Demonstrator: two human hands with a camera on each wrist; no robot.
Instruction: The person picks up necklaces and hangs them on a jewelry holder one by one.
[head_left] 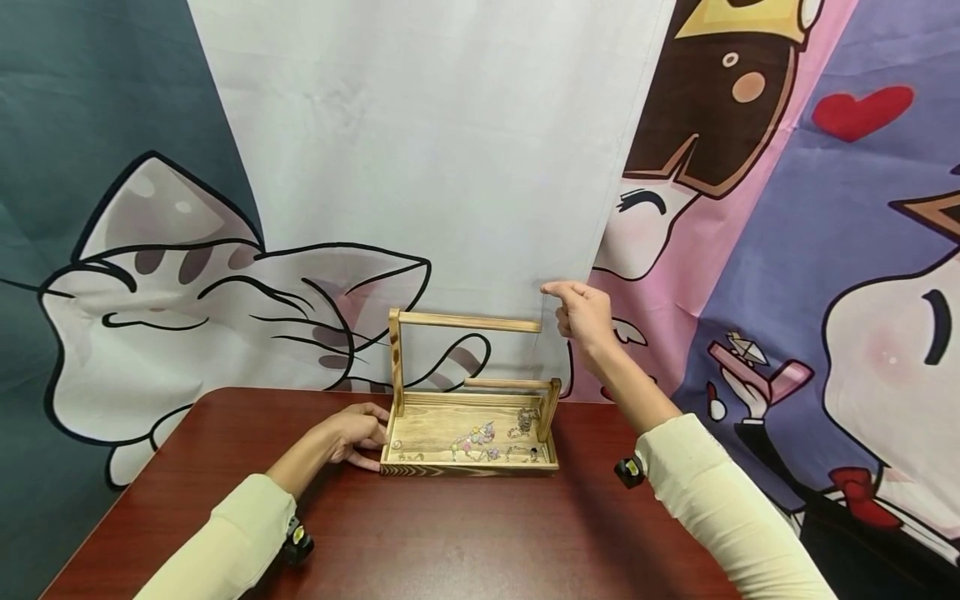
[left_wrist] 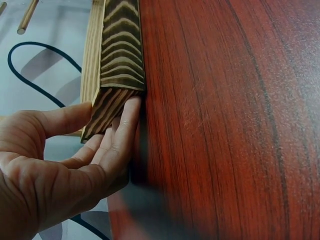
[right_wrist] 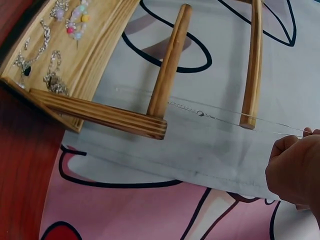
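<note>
A wooden jewelry stand (head_left: 468,470) sits on the table, with a tray below and two bars above it. My left hand (head_left: 358,432) grips the tray's left end; in the left wrist view its thumb lies against the tray's edge (left_wrist: 112,107) and the fingers are on the other side. Beyond the free end of the upper bar (head_left: 471,322), my right hand (head_left: 585,315) pinches a thin silver necklace (right_wrist: 200,113). In the right wrist view the chain stretches past the end of the upper bar (right_wrist: 252,70) toward the lower bar (right_wrist: 170,65); its clasp shows between them.
In the tray lie a pastel bead bracelet (right_wrist: 76,22), silver chains (right_wrist: 54,80) and other small jewelry. A red-brown wooden table (head_left: 450,542) is underneath. Close behind hangs a cartoon-printed cloth (head_left: 450,167).
</note>
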